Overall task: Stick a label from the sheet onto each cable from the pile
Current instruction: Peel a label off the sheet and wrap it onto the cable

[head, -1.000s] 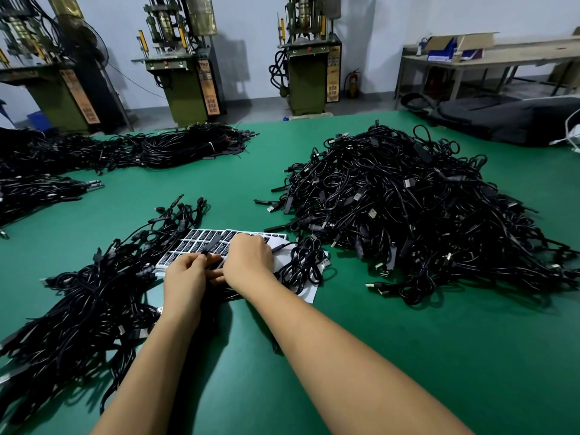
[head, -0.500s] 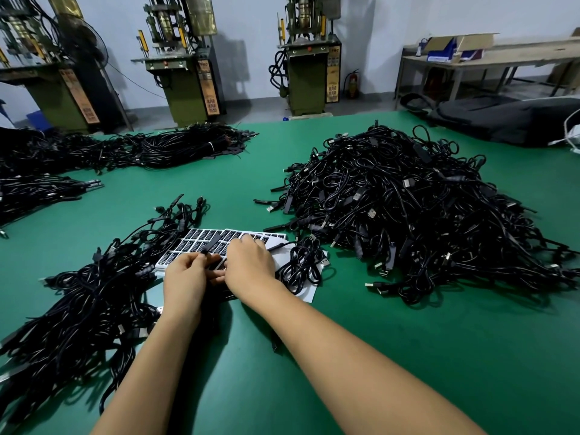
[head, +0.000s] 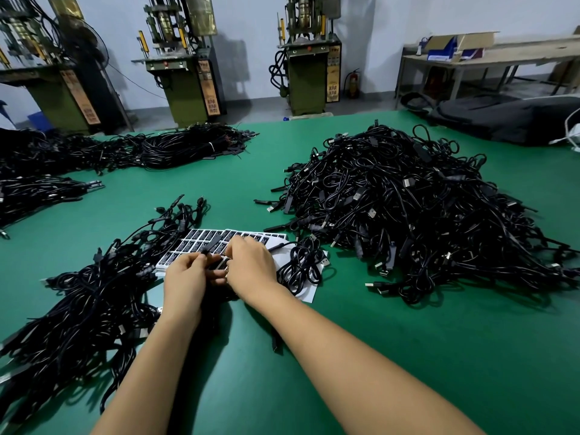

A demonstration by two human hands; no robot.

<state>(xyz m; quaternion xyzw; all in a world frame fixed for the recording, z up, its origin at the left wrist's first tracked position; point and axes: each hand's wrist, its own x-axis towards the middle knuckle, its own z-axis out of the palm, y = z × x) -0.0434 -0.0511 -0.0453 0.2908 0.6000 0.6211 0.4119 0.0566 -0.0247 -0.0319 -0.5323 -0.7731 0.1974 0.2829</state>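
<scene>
At table centre, the left hand (head: 185,277) pinches a black cable's inline block (head: 213,245) over the white sheet of black labels (head: 201,243). The right hand (head: 251,265) curls fingers beside it; what they grip is hidden. The tangled black cable pile (head: 408,211) lies at two o'clock.

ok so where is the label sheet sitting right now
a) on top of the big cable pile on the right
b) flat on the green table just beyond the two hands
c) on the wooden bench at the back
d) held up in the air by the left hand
b: the label sheet lies flat on the green table, just beyond the left hand and right hand, clear of the big pile.
</scene>
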